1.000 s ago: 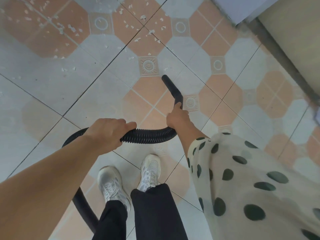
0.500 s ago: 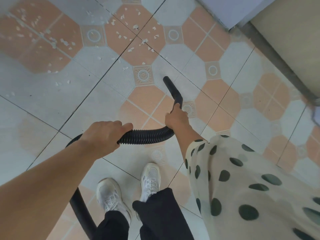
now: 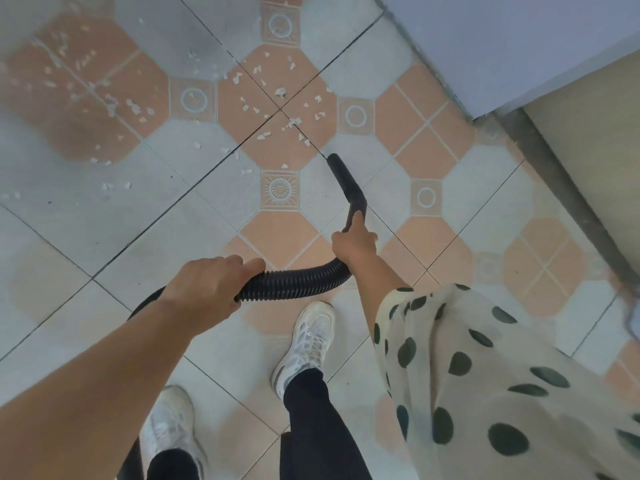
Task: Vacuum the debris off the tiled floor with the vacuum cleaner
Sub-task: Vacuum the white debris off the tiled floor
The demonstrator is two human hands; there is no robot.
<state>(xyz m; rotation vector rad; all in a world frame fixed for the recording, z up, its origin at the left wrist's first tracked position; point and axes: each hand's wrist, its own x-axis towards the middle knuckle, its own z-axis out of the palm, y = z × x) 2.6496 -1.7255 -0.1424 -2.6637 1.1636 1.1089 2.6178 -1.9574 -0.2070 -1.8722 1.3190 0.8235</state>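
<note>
One step forward and the nozzle (image 3: 346,183) tip, well short a second ago, now sits just beside the nearest white debris (image 3: 277,91) on the tiled floor (image 3: 104,216). Left hand (image 3: 204,289) wraps round the ribbed hose (image 3: 298,280), right hand (image 3: 353,242) grips the nozzle's bend, so pickup looks ready to start.

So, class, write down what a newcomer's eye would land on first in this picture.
The black ribbed hose arcs across the middle, gripped by the left hand and right hand, its nozzle aimed up-frame. White debris scatters over the tiled floor just beyond the nozzle and to the upper left.
</note>
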